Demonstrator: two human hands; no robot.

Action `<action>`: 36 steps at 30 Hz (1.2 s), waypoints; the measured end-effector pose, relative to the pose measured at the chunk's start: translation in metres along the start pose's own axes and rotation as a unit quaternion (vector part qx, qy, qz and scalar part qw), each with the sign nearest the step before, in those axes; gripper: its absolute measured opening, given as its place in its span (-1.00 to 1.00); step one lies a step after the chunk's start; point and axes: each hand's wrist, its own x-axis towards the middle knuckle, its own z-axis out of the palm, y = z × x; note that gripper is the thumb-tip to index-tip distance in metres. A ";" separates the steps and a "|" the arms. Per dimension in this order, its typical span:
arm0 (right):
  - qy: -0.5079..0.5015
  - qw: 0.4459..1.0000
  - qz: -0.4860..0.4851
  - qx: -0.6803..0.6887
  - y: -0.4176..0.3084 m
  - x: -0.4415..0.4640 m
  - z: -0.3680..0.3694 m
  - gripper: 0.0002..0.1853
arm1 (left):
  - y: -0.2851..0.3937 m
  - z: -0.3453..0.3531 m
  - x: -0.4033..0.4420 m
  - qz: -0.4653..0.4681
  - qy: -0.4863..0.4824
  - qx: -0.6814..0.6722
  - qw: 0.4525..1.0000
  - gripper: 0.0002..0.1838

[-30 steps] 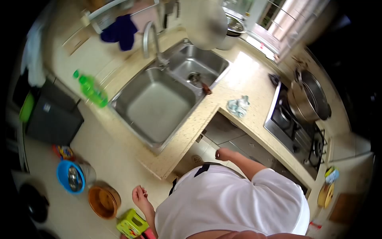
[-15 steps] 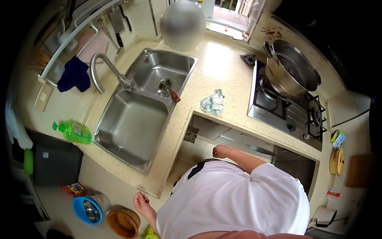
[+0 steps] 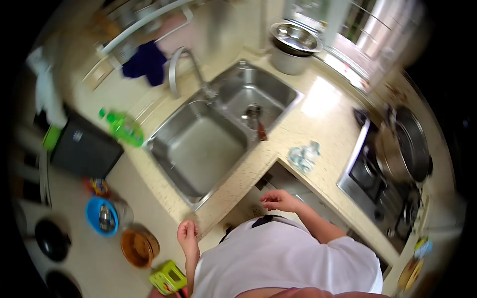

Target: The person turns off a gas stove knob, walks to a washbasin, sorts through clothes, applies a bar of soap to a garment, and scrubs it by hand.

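This looks like a pause between actions: the right hand hangs loose and empty before the counter; the left hand curls near its corner — blur hides any grip. The sink lies ahead — reaching it calls for lifting a hand.

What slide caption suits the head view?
Both hands loosely bent by a kitchen counter with sink, crumpled cloth and stove.

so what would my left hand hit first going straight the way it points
Probably the counter corner just ahead of your left hand; depth is unclear, so it might pass above, toward the sink.
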 end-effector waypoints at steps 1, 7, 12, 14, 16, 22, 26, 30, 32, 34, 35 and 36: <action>-0.034 0.999 0.002 -0.015 -0.010 0.005 0.001 -0.75 | 0.002 0.001 -0.003 0.002 0.035 -0.011 0.999 -0.92; -0.071 0.993 -0.085 -0.029 -0.039 0.047 0.017 -0.75 | -0.005 -0.025 -0.033 0.048 0.087 0.057 0.993 -0.93; -0.085 0.991 -0.105 -0.027 -0.077 0.082 0.075 -0.82 | -0.024 -0.081 -0.052 0.050 0.190 0.022 0.980 -0.94; -0.101 0.988 -0.112 -0.039 -0.078 0.099 0.107 -0.83 | -0.034 -0.111 -0.058 0.048 0.227 0.004 0.973 -0.94; -0.091 0.988 -0.121 -0.037 -0.072 0.116 0.145 -0.86 | -0.047 -0.146 -0.060 0.057 0.218 -0.018 0.974 -0.95; -0.116 0.984 -0.118 -0.065 -0.098 0.154 0.276 -0.87 | -0.056 -0.271 -0.069 0.075 0.297 -0.028 0.952 -0.96; -0.148 0.974 -0.153 -0.082 -0.127 0.186 0.335 -0.85 | -0.054 -0.346 -0.072 0.091 0.371 -0.047 0.923 -0.96; -0.110 0.963 -0.219 -0.109 -0.168 0.210 0.369 -0.83 | -0.056 -0.389 -0.061 0.076 0.389 -0.064 0.916 -0.95; -0.076 0.948 -0.282 -0.123 -0.195 0.228 0.372 -0.79 | -0.065 -0.401 -0.047 0.091 0.375 -0.080 0.919 -0.93; -0.011 0.931 -0.344 -0.125 -0.221 0.258 0.369 -0.73 | -0.059 -0.406 -0.031 0.068 0.362 -0.080 0.926 -0.92; 0.032 0.928 -0.356 -0.104 -0.240 0.269 0.371 -0.71 | -0.051 -0.408 -0.022 0.039 0.366 -0.080 0.926 -0.91; 0.072 0.924 -0.367 -0.084 -0.259 0.281 0.373 -0.68 | -0.043 -0.410 -0.012 0.036 0.363 -0.074 0.928 -0.90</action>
